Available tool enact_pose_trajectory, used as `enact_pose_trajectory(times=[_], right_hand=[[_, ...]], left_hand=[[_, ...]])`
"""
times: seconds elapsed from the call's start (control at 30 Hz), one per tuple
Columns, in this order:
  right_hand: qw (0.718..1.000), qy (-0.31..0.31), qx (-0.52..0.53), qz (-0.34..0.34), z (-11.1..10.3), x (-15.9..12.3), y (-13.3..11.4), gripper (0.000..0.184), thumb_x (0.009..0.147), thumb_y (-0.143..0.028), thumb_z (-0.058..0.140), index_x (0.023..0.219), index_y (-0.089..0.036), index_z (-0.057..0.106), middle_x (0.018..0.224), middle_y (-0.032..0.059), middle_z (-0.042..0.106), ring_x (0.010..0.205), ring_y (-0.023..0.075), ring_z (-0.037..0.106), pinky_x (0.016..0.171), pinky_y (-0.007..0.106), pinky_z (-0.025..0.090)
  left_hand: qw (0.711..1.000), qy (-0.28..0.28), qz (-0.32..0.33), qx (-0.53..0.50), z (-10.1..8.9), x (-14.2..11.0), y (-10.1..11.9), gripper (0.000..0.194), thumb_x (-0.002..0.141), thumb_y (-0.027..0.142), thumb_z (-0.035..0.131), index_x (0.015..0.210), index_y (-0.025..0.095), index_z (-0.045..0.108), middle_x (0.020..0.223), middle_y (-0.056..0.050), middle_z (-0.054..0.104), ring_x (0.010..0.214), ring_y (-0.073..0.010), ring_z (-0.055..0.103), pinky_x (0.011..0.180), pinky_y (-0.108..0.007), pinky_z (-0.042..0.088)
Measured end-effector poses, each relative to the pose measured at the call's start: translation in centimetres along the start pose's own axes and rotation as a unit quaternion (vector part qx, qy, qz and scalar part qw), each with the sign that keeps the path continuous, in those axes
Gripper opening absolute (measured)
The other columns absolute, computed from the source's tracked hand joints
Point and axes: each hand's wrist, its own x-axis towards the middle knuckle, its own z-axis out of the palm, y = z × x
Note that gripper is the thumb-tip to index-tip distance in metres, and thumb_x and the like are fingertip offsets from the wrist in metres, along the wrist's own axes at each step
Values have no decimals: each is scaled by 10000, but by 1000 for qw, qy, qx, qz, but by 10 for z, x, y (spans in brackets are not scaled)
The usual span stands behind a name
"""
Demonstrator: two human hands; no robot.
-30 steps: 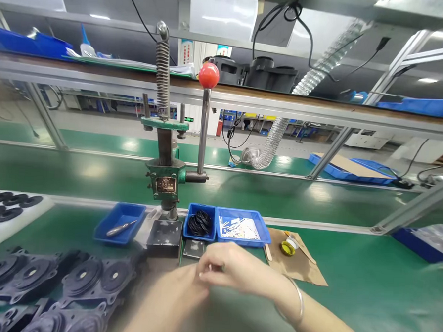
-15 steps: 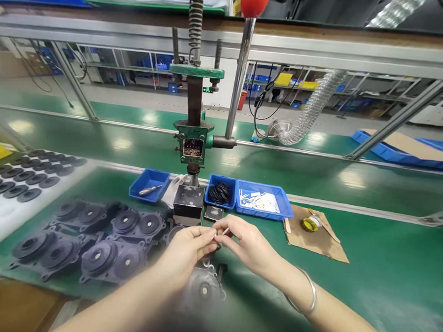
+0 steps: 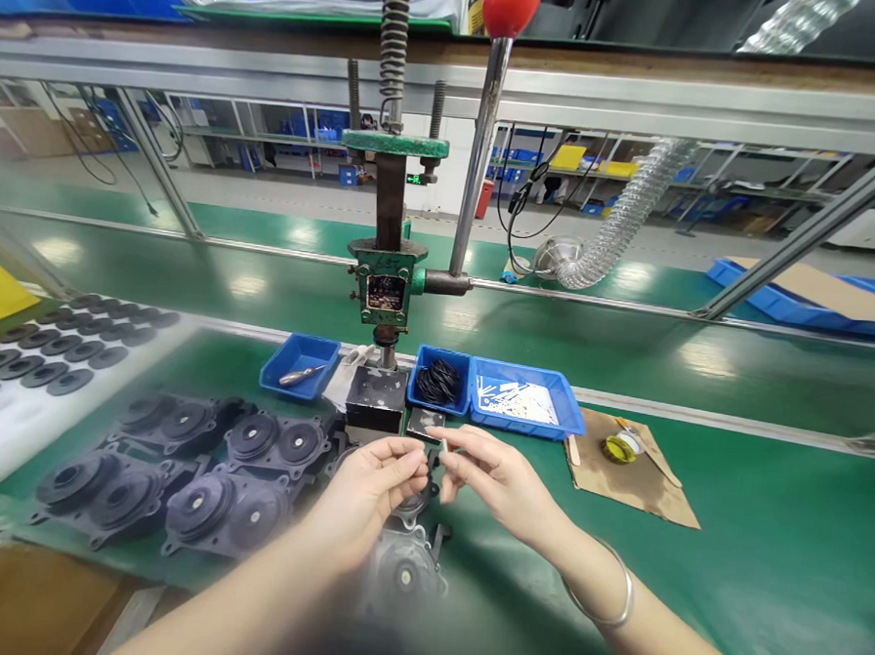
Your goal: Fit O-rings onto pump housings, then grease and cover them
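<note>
My left hand is closed in a pinch, thumb against forefinger. Whatever sits between its fingertips is too small to make out. Just to the right, my right hand pinches a small white pin, held roughly upright. The two hands are slightly apart. Beneath them lies a dark housing with a round, pale-centred part, partly covered by my left hand and forearm. More dark housings with paired round parts lie on the left of the green bench. Behind my hands stands a green hand press over a black block.
Behind my hands sit a blue bin of black rings, a blue tray of white pieces and a blue bin with a metal tool. Cardboard with a small yellow pot lies right. Black discs cover a white sheet left.
My hands have come apart a little; before, their fingertips met. The white pin now stands more upright in my right hand. The view has shifted slightly.
</note>
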Motion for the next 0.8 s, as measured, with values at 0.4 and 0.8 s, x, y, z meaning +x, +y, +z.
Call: enact_pose_trajectory(times=[0.4,0.8], right_hand=[[998,6,-12,61,5,-7,1,326,925,-504,634,984,-185,602,673,-21,596,469,121,577,467,211,445],[994,34,-30,95,22,-2,-6,405,884,-560,626,836,-158,618,521,-34,529,346,88,452,340,166,326]], left_hand=[[998,-8,-23,-63,-2,3,0,177,790,210,776,871,95,670,768,-11,606,654,-50,589,661,-151,563],[994,-13,-50,-96,-2,2,1,92,868,182,686,844,102,650,748,-11,610,644,-47,604,642,-139,555]])
